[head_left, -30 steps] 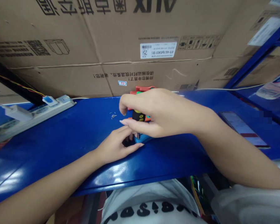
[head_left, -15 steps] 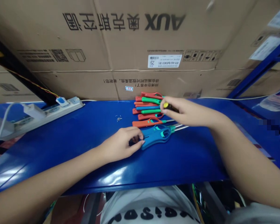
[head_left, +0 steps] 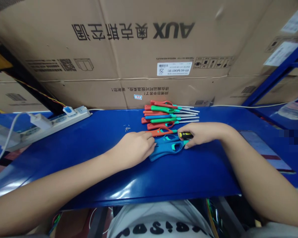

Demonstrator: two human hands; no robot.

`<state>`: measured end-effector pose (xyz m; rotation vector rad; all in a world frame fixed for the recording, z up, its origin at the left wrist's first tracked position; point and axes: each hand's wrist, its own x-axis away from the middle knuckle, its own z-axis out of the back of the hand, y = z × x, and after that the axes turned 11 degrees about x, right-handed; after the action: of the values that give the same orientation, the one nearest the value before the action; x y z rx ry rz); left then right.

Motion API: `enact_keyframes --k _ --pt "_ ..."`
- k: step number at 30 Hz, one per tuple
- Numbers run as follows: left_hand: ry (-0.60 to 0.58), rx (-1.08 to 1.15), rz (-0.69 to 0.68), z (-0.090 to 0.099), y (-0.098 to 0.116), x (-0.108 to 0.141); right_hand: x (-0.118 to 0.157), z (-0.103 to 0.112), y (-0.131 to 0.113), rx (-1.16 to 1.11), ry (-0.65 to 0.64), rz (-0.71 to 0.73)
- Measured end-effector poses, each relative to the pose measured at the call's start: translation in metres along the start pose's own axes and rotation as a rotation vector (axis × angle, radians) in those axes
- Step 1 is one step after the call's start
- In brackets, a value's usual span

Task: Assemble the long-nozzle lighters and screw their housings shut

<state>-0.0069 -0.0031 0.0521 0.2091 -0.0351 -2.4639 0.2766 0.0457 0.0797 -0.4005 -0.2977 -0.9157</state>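
My left hand (head_left: pixel 138 148) is closed at the handle ends of two blue gas lighters (head_left: pixel 164 152) lying side by side; its fingertips are hidden or in shadow. My right hand (head_left: pixel 204 134) is closed around a black and yellow screwdriver (head_left: pixel 185 135), and its thumb is at the green neck of the nearer blue lighter. An orange lighter (head_left: pixel 161 132) lies just behind, its handle end partly under my left fingers. Beyond it several red, green and blue lighters (head_left: pixel 161 116) lie in a stack, metal tubes to the right.
Small screws (head_left: pixel 127 128) lie loose on the blue tabletop (head_left: pixel 109 185). A white power strip (head_left: pixel 62 122) with plugs stands at the left. Large cardboard boxes (head_left: pixel 129 59) form the back wall. A flat screen-like device (head_left: pixel 265 152) lies at the right.
My right hand, with the screwdriver, has come down from over the stacked lighters to the blue lighters' necks, uncovering the stack's metal tubes. My left hand has shifted slightly up over the handle ends.
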Motion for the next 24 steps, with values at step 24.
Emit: enact_keyframes --k 24 --pt "0.218 0.329 0.346 -0.002 -0.090 0.012 -0.059 0.031 -0.008 -0.052 1.117 0.068"
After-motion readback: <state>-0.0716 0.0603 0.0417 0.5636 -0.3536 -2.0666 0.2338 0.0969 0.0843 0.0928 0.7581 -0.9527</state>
